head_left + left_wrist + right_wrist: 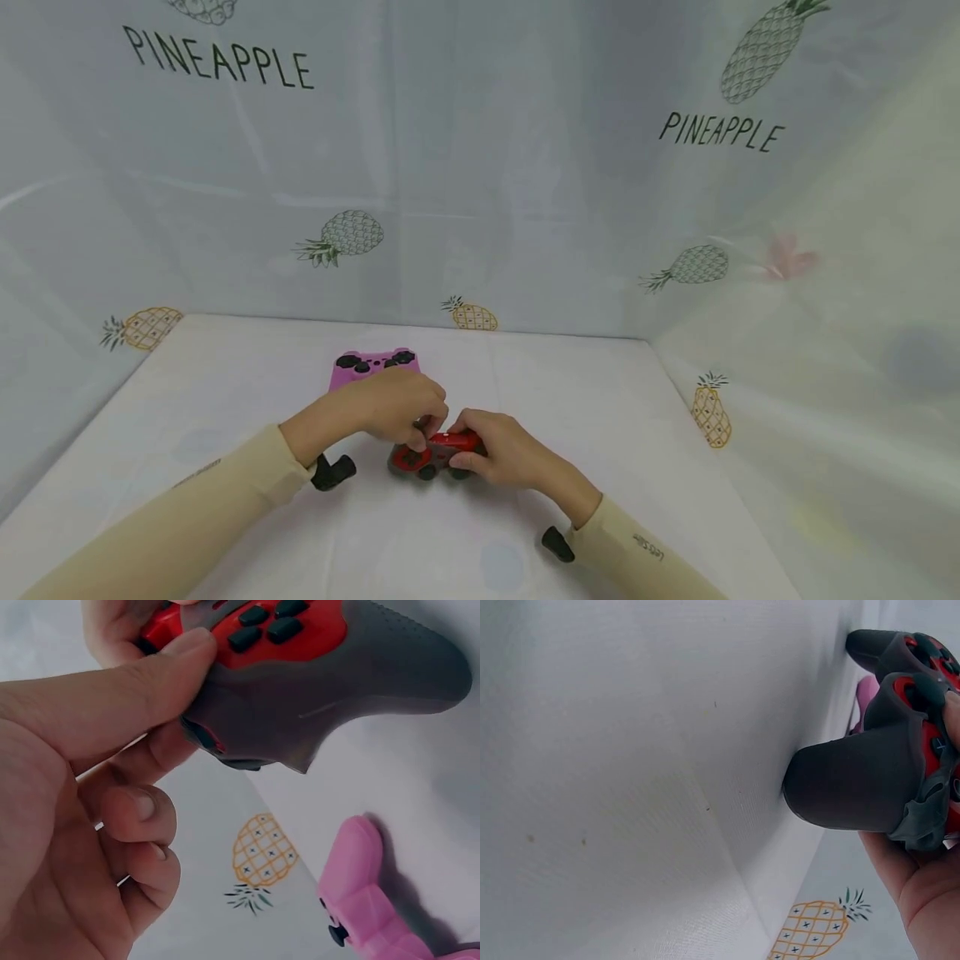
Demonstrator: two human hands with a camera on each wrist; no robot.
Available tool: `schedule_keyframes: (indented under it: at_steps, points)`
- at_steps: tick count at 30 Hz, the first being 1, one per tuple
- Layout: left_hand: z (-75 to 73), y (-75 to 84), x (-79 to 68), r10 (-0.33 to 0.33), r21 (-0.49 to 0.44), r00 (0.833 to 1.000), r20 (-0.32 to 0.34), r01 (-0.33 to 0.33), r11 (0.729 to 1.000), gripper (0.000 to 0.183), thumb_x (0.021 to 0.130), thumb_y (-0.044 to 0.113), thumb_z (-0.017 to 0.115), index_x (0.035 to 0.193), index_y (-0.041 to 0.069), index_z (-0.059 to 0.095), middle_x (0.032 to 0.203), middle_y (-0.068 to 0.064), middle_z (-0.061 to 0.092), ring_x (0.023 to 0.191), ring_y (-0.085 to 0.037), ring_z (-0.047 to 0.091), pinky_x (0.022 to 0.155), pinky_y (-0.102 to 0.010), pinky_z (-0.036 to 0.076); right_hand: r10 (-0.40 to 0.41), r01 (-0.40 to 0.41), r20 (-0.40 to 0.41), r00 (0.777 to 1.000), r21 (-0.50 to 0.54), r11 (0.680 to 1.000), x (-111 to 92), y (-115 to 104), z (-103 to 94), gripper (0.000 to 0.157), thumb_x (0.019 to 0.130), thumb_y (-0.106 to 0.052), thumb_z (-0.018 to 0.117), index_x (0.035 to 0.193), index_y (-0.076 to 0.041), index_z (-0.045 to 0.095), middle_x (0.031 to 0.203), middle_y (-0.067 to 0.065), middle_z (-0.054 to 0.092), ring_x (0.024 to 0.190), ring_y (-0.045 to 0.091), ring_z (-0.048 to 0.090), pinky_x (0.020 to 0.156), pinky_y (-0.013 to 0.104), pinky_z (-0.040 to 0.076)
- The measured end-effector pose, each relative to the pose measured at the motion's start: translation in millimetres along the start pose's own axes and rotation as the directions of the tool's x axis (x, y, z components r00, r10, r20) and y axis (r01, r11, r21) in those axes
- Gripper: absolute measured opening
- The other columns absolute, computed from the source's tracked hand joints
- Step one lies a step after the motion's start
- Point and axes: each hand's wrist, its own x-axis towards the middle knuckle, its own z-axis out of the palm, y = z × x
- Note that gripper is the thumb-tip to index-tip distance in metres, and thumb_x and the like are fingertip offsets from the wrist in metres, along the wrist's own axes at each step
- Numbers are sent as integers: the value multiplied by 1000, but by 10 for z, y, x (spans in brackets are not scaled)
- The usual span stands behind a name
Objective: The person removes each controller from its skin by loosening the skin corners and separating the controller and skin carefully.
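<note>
A red game controller with a dark grey rubbery sleeve partly over it stands a little above or on the table, held by both hands. My left hand pinches the sleeve's edge between thumb and forefinger; the other fingers are curled in the left wrist view. From the other side my right hand grips the controller's end, thumb in front. In the right wrist view the sleeve covers the handles, and its loose edge is bunched against the red body. Part of the controller is hidden behind the fingers.
A pink controller with black buttons lies on the white table just beyond my left hand. Pineapple-print sheeting hangs behind and beside the table. Black wrist-worn pieces stick out at both sleeves.
</note>
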Motion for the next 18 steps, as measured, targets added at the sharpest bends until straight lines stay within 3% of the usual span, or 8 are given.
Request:
schedule_keyframes:
  at_steps: [11,18]
  points:
    - [-34,-18,78,-30,-61,995,99,36,997,32,86,25,91,74,28,62,78,15,58,74,-6,53,69,-28,47,-20,20,0,1000,-4,1000,2,12,21,30,99,-28,78,121,-14,64,111,-6,69,86,4,56,75,20,49]
    - [-39,-32,100,-14,-105,993,120,27,994,32,87,22,89,73,27,61,76,14,58,72,-5,51,67,-27,45,-2,2,-6,1000,-3,1000,0,-1,12,29,99,-27,78,120,-14,63,113,-5,69,88,4,58,77,21,50]
